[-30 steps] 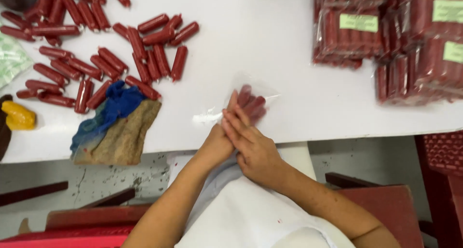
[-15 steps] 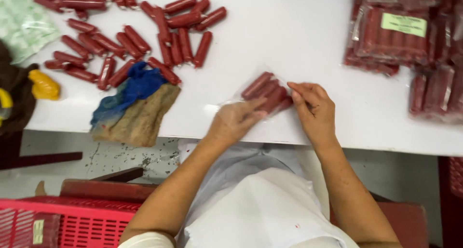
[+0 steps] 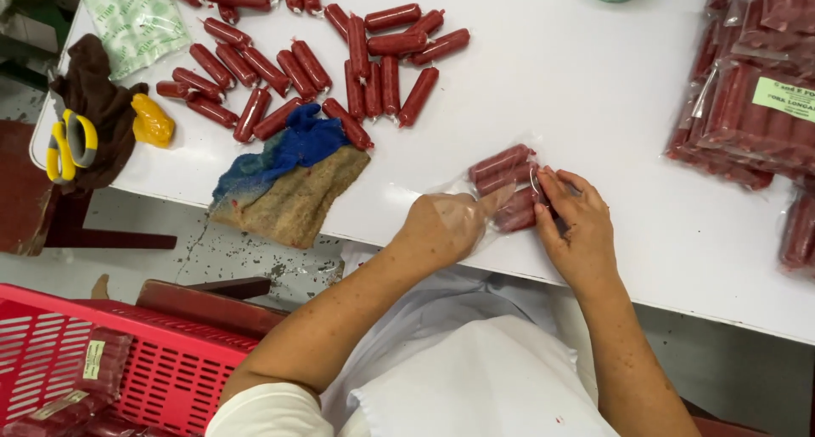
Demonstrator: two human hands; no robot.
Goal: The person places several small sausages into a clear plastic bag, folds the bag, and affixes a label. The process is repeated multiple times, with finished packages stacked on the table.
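near the frame's centre, both hands are now gripping a clear bag (image 3: pixel 501 191) of sausages: left hand (image 3: pixel 441 226) inside its mouth, right hand (image 3: pixel 573 225) having shifted to pinching its side.

A clear plastic bag (image 3: pixel 475 201) lies flat on the white counter (image 3: pixel 594 106) near its front edge, right of frame centre. Inside it, a few short dark-red sausages (image 3: pixel 503 163) lie side by side, slanting up to the right, one end of the bag crumpled.
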